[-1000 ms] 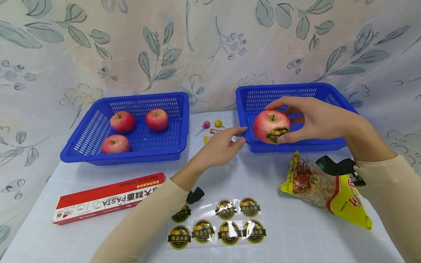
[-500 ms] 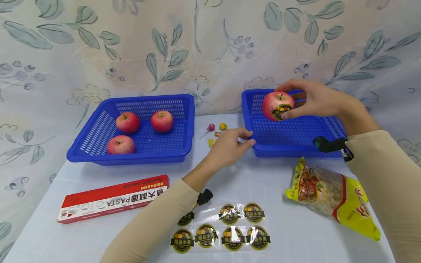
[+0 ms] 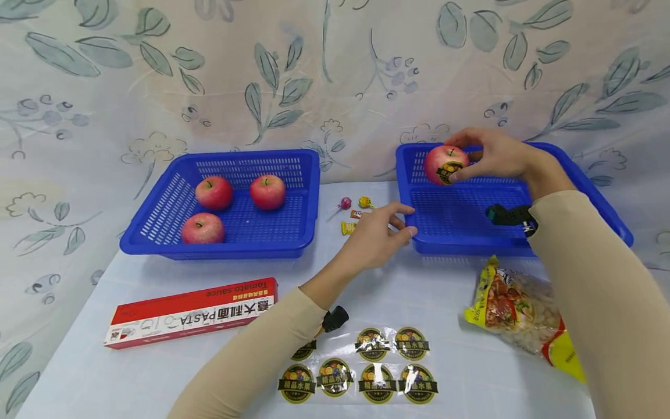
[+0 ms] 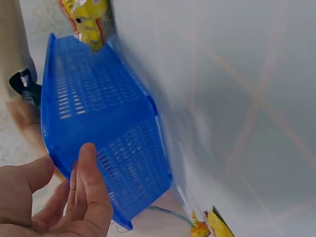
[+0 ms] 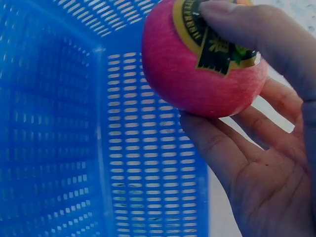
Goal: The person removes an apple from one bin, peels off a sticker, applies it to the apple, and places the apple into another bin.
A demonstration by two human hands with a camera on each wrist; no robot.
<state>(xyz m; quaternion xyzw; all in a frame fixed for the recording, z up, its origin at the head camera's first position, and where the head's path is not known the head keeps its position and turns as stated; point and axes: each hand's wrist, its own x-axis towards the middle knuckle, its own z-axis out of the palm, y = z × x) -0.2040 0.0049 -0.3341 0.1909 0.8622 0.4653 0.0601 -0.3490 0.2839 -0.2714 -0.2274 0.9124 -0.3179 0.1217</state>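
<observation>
Nearest us, our left hand point(image 3: 378, 240) hangs relaxed, fingers loosely spread, at the near left corner of the right-hand blue basket point(image 3: 602, 192), seemingly just short of touching. Farther back, our right hand point(image 3: 494, 156) grasps the stickered apple point(image 3: 445, 164) over the basket's far left corner, stem up; the right wrist view shows the thumb point(image 5: 247, 24) pressing its label point(image 5: 210, 37).

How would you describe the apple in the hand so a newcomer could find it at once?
Find the right blue basket. Over its far left corner, the right hand holds an apple. It alone carries a round dark sticker; the other apples sit bare in the left basket.
</observation>
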